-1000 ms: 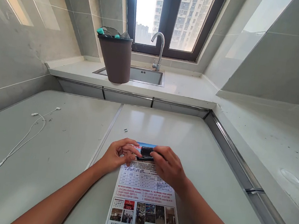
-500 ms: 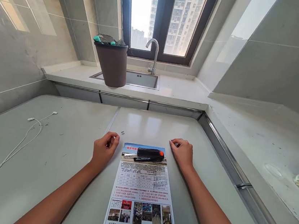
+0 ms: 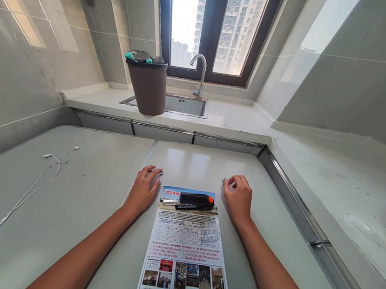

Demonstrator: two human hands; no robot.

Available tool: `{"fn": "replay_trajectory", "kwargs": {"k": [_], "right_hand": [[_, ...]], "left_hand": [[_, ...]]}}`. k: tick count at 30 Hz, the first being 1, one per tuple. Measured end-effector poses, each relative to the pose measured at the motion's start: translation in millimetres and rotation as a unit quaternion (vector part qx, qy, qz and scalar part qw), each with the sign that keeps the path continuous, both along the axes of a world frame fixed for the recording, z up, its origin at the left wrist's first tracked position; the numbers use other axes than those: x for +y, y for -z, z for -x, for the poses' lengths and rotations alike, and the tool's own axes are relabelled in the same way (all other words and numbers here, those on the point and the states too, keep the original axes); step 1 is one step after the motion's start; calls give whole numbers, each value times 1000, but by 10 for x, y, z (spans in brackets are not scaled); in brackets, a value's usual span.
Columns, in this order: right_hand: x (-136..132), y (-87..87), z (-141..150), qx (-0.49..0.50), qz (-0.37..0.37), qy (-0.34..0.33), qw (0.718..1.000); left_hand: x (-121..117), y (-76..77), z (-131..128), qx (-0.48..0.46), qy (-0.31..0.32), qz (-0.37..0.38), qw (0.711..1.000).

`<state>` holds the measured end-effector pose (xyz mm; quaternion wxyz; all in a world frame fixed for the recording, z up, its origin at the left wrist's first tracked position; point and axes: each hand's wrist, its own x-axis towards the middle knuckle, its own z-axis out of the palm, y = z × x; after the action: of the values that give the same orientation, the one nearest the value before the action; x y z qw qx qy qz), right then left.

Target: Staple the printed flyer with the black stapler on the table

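Note:
My left hand point(image 3: 144, 189) lies on the white table with its fingers apart. The fingertips are at a small piece of silvery staples point(image 3: 161, 173), partly covered by them; contact is hard to make out. On the other side, my right hand point(image 3: 238, 198) is closed in a pinch, and a tiny silvery strip of staples point(image 3: 223, 180) sticks out from its fingertips. Between my forearms lies a printed flyer point(image 3: 187, 251) with text, a chart and photos. A black stapler point(image 3: 196, 201) with an orange-red end rests sideways across the flyer's top.
A white cable point(image 3: 24, 196) runs over the left side of the table point(image 3: 106, 166). Beyond the far edge, a brown bin point(image 3: 148, 90) stands on the counter by a sink point(image 3: 187, 105) with a faucet point(image 3: 202, 75). A raised ledge point(image 3: 331, 189) borders the right side.
My left hand has moved slightly right and its fingers have opened out toward the small staples. My right hand keeps its pinch with little movement. The view has shifted slightly.

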<state>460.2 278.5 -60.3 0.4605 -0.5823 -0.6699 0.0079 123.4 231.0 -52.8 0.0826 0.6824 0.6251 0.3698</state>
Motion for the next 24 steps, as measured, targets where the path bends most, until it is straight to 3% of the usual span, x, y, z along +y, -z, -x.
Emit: {"fn": "replay_trajectory", "kwargs": {"k": [5,9,16,24], "right_hand": [[-184,-154,268,29,-11,-153,988],[-260,-150,386,24,0,-257,966],[-297,-156,367,40,4,-309,950],[-295,-167,404,-10,112,-401,909]], "left_hand": [[21,108,-22,126,51,84,987],[10,79,-25,138,51,50,988],[23,93,-24,106,85,17,991],[14,64,-32,37,104,44,993]]}}
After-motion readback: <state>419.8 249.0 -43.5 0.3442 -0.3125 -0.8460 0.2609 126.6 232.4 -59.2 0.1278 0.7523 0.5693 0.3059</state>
